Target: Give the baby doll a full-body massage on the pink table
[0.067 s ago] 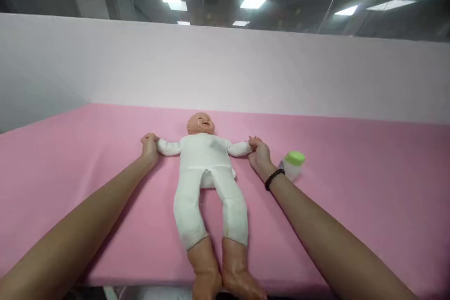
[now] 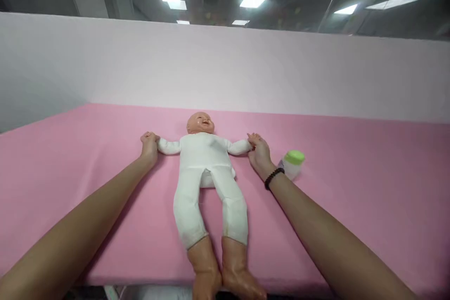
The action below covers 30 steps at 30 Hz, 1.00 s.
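Observation:
A baby doll [image 2: 204,164] with a white cloth body lies face up, its arms spread sideways and its brown feet over the near edge of the pink surface [image 2: 116,234]. My left hand [image 2: 150,146] is closed round the doll's hand on the left side. On the right side, my right hand [image 2: 260,152] grips the doll's other hand, whose small fingers show above mine. A black beaded bracelet [image 2: 273,178] circles my right wrist.
Just right of my right wrist, a clear container with a green lid [image 2: 294,157] rests on the pink surface, partly behind the wrist. A white wall panel [image 2: 225,68] stands along the far edge, with dark glass reflecting ceiling lights above it.
The doll's hand in my right hand has risen very slightly. Otherwise the view has barely shifted.

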### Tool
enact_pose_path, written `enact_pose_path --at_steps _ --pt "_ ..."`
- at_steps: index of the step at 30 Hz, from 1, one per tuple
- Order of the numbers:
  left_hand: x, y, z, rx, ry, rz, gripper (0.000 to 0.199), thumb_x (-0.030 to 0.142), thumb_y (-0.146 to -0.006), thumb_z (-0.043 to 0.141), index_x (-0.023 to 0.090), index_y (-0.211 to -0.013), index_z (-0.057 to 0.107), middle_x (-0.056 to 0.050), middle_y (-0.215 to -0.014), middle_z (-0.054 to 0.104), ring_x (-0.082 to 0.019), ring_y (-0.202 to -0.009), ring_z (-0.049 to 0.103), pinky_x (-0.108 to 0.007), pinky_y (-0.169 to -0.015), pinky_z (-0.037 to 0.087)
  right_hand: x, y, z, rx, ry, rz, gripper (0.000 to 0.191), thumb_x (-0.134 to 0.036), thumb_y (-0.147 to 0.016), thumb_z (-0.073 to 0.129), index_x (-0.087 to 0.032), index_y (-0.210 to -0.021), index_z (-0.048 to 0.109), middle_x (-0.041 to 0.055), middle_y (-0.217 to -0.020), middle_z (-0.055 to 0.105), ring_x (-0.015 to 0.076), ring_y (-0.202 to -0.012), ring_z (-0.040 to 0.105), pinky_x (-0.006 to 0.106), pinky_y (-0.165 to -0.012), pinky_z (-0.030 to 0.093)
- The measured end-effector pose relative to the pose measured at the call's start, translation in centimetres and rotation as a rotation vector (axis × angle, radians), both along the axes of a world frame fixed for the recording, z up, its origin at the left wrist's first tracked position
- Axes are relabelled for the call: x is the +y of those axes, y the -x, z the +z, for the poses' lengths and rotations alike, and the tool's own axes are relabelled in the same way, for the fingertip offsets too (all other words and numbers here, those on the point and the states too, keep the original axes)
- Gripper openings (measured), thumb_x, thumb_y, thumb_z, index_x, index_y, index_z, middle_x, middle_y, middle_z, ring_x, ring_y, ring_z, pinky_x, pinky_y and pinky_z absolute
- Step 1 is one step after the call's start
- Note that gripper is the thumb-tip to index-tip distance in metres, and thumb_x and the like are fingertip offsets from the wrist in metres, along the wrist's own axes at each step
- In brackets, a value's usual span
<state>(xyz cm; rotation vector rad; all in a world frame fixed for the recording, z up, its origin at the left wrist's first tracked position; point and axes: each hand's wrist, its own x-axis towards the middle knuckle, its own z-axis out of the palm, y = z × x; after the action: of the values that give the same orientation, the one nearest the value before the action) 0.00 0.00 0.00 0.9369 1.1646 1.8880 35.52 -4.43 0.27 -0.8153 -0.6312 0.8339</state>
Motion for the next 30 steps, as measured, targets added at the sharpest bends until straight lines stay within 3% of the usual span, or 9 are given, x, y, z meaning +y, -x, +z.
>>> enact_pose_path --at_steps 3,6,8,11,14,21,24,27,30 --pt "-0.5 0.0 0.3 0.008 0.062 0.040 0.043 0.016 -0.069 0.067 0.025 -0.098 0.038 0.004 -0.081 0.049 -0.009 -0.065 0.051 -0.019 -0.055 0.042 -0.4 0.4 0.1 -0.126 0.017 0.018 0.040 -0.021 -0.061 0.069 -0.024 -0.098 0.054 0.0020 -0.114 0.065 0.0145 -0.094 0.060 0.024 -0.072 0.050" --pt "-0.9 0.1 0.4 0.050 0.085 0.059 0.056 0.026 -0.075 0.072 0.029 -0.112 0.031 -0.001 -0.099 0.057 -0.013 -0.078 0.062 -0.025 -0.064 0.051 -0.7 0.7 0.0 -0.146 0.041 -0.040 0.065 -0.028 -0.066 0.075 -0.030 -0.120 0.039 0.0057 -0.127 0.063 0.0167 -0.104 0.063 0.029 -0.077 0.053" --pt "-1.0 0.2 0.4 0.098 0.062 0.063 0.053 0.030 -0.077 0.073 0.028 -0.110 0.031 -0.003 -0.104 0.058 -0.015 -0.083 0.064 -0.027 -0.068 0.052 -0.8 0.8 0.0 -0.135 0.024 -0.098 0.067 -0.031 -0.068 0.078 -0.030 -0.118 0.034 0.0074 -0.125 0.065 0.0173 -0.106 0.065 0.030 -0.080 0.054" --pt "-1.3 -0.1 0.5 0.190 0.002 0.070 0.038 0.033 -0.080 0.071 0.025 -0.101 0.041 -0.004 -0.105 0.060 -0.016 -0.092 0.065 -0.028 -0.076 0.053 -1.1 0.8 0.1 -0.170 -0.025 -0.110 0.056 -0.038 -0.069 0.081 -0.026 -0.104 0.039 0.0107 -0.125 0.065 0.0195 -0.113 0.065 0.032 -0.084 0.055" --pt "-1.7 -0.6 0.8 0.244 -0.059 0.038 0.023 0.035 -0.084 0.066 0.023 -0.098 0.053 -0.006 -0.110 0.064 -0.019 -0.104 0.063 -0.030 -0.086 0.052 -1.2 0.9 0.3 -0.221 -0.051 -0.088 0.053 -0.044 -0.070 0.081 -0.025 -0.105 0.046 0.0116 -0.127 0.065 0.0210 -0.117 0.063 0.035 -0.088 0.055" --pt "-1.8 -1.1 1.1 0.361 -0.047 -0.108 0.034 0.034 -0.085 0.062 0.023 -0.117 0.063 -0.009 -0.128 0.061 -0.024 -0.118 0.059 -0.033 -0.093 0.051 -1.2 1.4 1.0 -0.327 -0.017 0.008 0.044 -0.044 -0.073 0.075 -0.024 -0.111 0.062 0.0071 -0.133 0.062 0.0209 -0.123 0.058 0.031 -0.092 0.053" --pt "-1.2 -0.7 0.8 0.358 -0.007 -0.095 0.031 0.037 -0.086 0.062 0.025 -0.115 0.062 -0.008 -0.124 0.062 -0.022 -0.112 0.062 -0.031 -0.088 0.052 -0.9 1.2 1.0 -0.290 0.025 0.019 0.040 -0.046 -0.075 0.072 -0.024 -0.106 0.059 0.0060 -0.131 0.064 0.0206 -0.118 0.061 0.028 -0.083 0.055" --pt "-0.5 -0.1 0.3 0.273 0.002 -0.023 0.033 0.039 -0.086 0.062 0.025 -0.115 0.055 -0.006 -0.109 0.066 -0.018 -0.094 0.065 -0.027 -0.076 0.052 -0.4 0.7 0.5 -0.212 0.103 -0.083 0.040 -0.046 -0.075 0.070 -0.026 -0.102 0.049 0.0053 -0.122 0.068 0.0198 -0.108 0.065 0.027 -0.074 0.055" --pt "0.1 0.5 -0.1 0.255 0.022 0.041 0.044 0.046 -0.088 0.061 0.027 -0.125 0.046 -0.005 -0.100 0.067 -0.018 -0.085 0.066 -0.027 -0.070 0.052 0.3 0.2 -0.2 -0.159 0.203 -0.162 0.049 -0.037 -0.071 0.074 -0.027 -0.108 0.043 0.0049 -0.113 0.070 0.0188 -0.102 0.067 0.028 -0.078 0.055"
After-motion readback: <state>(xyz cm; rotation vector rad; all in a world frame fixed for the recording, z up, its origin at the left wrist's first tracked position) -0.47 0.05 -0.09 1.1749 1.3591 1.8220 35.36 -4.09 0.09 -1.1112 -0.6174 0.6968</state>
